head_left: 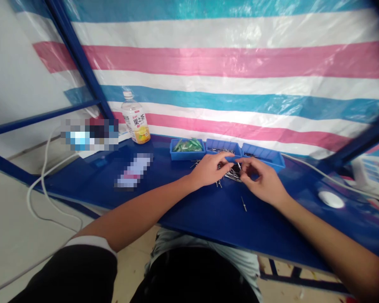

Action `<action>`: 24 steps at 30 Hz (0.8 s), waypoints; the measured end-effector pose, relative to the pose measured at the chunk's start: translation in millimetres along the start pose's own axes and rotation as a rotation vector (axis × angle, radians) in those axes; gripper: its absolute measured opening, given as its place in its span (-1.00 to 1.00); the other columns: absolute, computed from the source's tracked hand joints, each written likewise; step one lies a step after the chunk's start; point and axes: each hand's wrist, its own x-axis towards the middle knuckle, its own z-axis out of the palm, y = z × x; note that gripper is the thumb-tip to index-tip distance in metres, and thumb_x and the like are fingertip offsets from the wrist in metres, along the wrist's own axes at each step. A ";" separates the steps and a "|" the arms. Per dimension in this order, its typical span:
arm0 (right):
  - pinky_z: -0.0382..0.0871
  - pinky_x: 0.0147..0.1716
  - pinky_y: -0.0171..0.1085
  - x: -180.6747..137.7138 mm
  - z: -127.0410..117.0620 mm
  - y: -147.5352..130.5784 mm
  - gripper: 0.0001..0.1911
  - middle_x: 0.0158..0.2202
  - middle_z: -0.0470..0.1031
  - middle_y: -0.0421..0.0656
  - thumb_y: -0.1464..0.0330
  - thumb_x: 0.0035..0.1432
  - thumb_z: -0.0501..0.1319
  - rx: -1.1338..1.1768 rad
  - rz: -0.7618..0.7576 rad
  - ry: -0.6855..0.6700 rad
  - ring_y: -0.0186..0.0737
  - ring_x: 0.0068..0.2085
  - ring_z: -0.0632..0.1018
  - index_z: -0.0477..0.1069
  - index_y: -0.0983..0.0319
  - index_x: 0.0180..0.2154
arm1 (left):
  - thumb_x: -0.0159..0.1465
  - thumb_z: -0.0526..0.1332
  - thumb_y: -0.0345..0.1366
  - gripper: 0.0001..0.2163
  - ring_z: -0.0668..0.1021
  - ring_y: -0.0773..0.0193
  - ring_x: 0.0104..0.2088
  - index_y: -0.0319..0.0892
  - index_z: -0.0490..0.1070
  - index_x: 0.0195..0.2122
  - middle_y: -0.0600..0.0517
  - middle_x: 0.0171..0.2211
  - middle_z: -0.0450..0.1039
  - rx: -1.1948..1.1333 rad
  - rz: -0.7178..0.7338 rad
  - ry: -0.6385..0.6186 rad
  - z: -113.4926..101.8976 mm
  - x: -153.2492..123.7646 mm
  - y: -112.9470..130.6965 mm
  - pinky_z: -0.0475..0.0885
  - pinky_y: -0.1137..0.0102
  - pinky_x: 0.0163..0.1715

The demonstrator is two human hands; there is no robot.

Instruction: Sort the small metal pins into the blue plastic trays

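A pile of thin metal blind rivets point(233, 174) lies on the blue table, in front of the small blue bins. My left hand point(208, 169) rests at the pile's left side, with its thumb and index finger apart and curved over the rivets. From the right, my right hand point(265, 181) reaches in with bent fingers, and a small rivet point(239, 166) shows at its fingertips. Parts of the pile are hidden behind both hands. One single rivet point(244, 204) lies apart, nearer the table's front edge.
Behind the hands stand a blue bin point(187, 156) of green packets, a middle bin point(211, 142) with metal pieces and a right bin point(279, 161) with dark pieces. A drink bottle point(135, 120), a blurred flat item point(134, 170), a white round object point(331, 199) and cables surround them.
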 end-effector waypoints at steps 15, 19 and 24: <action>0.58 -0.23 -0.14 -1.5 3.9 4.7 -0.87 -0.17 0.70 -0.12 0.23 0.33 0.35 -0.008 -0.048 0.022 -0.09 -0.21 0.69 0.61 0.14 -0.18 | 0.44 0.24 -0.31 -0.72 0.74 0.14 -0.08 -0.15 0.65 0.10 -0.04 0.01 0.71 -0.051 -0.038 0.006 3.5 -3.2 3.2 0.63 0.25 0.04; 0.62 -0.24 -0.15 -4.1 5.9 2.5 -0.83 -0.07 0.72 -0.11 0.22 0.35 0.34 -0.008 -0.055 -0.030 -0.05 -0.15 0.72 0.63 0.13 -0.11 | 0.44 0.28 -0.30 -0.76 0.72 0.12 0.05 -0.13 0.64 0.08 -0.06 0.04 0.69 -0.116 -0.045 0.044 2.6 -1.6 1.1 0.61 0.20 0.15; 0.63 -0.28 -0.12 -4.9 4.7 0.4 -0.79 -0.15 0.75 -0.11 0.17 0.35 0.34 -0.042 -0.012 0.004 -0.03 -0.24 0.73 0.65 0.12 -0.09 | 0.49 0.23 -0.35 -0.59 0.73 0.17 -0.04 -0.16 0.36 0.34 -0.14 -0.04 0.70 -0.229 -0.087 0.108 3.7 0.3 -4.7 0.64 0.23 0.08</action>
